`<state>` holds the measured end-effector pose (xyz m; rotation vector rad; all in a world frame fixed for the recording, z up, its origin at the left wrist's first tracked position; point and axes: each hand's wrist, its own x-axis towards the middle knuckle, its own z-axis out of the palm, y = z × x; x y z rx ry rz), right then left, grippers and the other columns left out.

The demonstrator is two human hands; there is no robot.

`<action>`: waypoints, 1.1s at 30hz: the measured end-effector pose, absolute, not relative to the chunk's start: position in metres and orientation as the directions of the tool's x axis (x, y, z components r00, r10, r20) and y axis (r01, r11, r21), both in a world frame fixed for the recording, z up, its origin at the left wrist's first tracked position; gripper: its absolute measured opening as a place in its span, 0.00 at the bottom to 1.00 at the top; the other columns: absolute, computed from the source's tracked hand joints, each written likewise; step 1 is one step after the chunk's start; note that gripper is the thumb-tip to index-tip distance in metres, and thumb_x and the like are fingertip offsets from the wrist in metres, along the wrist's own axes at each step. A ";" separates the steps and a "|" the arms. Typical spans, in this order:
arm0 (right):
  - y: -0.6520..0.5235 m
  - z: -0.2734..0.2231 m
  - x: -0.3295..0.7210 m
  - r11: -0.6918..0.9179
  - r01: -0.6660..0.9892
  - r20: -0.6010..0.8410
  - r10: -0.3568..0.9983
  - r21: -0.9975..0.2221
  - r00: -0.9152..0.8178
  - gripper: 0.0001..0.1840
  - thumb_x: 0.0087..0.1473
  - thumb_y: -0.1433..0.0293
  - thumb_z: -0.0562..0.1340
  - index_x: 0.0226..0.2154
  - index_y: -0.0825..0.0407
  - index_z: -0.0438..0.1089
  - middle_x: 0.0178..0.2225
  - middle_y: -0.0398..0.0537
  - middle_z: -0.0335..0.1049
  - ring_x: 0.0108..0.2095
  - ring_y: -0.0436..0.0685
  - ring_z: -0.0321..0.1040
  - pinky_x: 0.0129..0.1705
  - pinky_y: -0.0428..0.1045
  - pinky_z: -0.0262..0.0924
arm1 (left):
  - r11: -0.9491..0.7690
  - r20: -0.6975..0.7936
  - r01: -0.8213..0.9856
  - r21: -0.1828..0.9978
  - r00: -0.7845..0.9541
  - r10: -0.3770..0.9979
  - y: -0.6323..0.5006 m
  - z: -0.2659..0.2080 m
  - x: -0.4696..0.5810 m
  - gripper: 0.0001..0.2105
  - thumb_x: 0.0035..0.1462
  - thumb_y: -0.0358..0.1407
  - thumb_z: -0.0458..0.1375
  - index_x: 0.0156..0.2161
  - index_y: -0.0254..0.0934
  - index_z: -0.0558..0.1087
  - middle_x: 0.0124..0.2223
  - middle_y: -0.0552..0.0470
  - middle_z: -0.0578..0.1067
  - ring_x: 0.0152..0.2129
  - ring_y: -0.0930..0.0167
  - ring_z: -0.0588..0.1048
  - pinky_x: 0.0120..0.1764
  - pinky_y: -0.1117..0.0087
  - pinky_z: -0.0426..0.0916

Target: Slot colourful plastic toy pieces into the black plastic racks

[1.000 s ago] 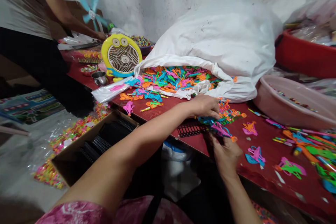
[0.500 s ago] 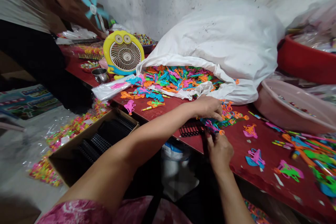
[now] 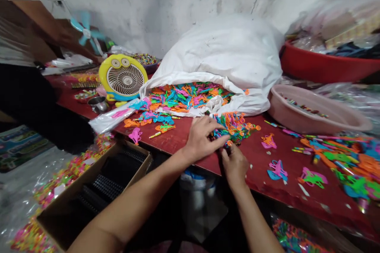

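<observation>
The cluster of plastic pieces [image 3: 234,128] is lying near the front edge of the red surface [image 3: 175,136], just in front of the mouth of a white sack [image 3: 228,51]. Its long axis is running roughly left to right, the far right end pointing toward a pink basin [image 3: 282,112]. Thin loops are standing in a row along its back, while orange round ends [image 3: 248,125] are facing forward and to the right.

The left hand [image 3: 202,138] is arching over the cluster's left end, fingers spread and thumb stretching to the right across its near side; whether it is gripping anything is impossible to make out. The right hand [image 3: 236,166] is touching the near edge from below, thumb pointing up beside bent fingers; what the fingertips are pinching, if anything, is hidden.

A pink-and-blue piece [image 3: 277,170] and a pink-and-green piece [image 3: 313,176] are lying apart on the surface to the right. A yellow fan [image 3: 126,79] is standing left of the sack, and a cardboard box [image 3: 141,169] is holding black ridged parts [image 3: 109,184] beside the left forearm.
</observation>
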<state>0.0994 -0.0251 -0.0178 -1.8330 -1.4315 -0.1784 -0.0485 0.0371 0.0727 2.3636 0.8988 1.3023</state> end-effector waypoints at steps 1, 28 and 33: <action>-0.024 -0.018 0.099 -0.061 0.864 0.538 0.760 -0.499 0.364 0.15 0.60 0.60 0.54 0.28 0.50 0.68 0.24 0.48 0.69 0.23 0.55 0.60 0.27 0.48 0.43 | -0.752 0.647 0.401 0.523 0.386 0.657 0.028 0.065 -0.049 0.18 0.59 0.50 0.59 0.46 0.40 0.75 0.43 0.47 0.77 0.44 0.64 0.72 0.49 0.61 0.62; 0.004 -0.023 0.191 0.008 0.729 0.403 0.838 -0.684 0.369 0.10 0.50 0.68 0.57 0.34 0.53 0.71 0.32 0.49 0.70 0.30 0.56 0.64 0.32 0.48 0.53 | -0.690 0.708 0.575 0.440 0.250 0.660 0.024 0.018 -0.017 0.24 0.60 0.38 0.60 0.60 0.38 0.66 0.33 0.51 0.77 0.28 0.71 0.73 0.40 0.68 0.66; 0.001 -0.024 0.187 -0.016 0.751 0.408 0.832 -0.660 0.376 0.06 0.50 0.70 0.57 0.31 0.52 0.69 0.29 0.47 0.66 0.30 0.55 0.62 0.32 0.48 0.51 | -0.646 0.675 0.503 0.574 0.157 0.721 0.018 -0.001 -0.004 0.30 0.60 0.35 0.60 0.65 0.40 0.58 0.41 0.48 0.77 0.30 0.71 0.73 0.42 0.68 0.69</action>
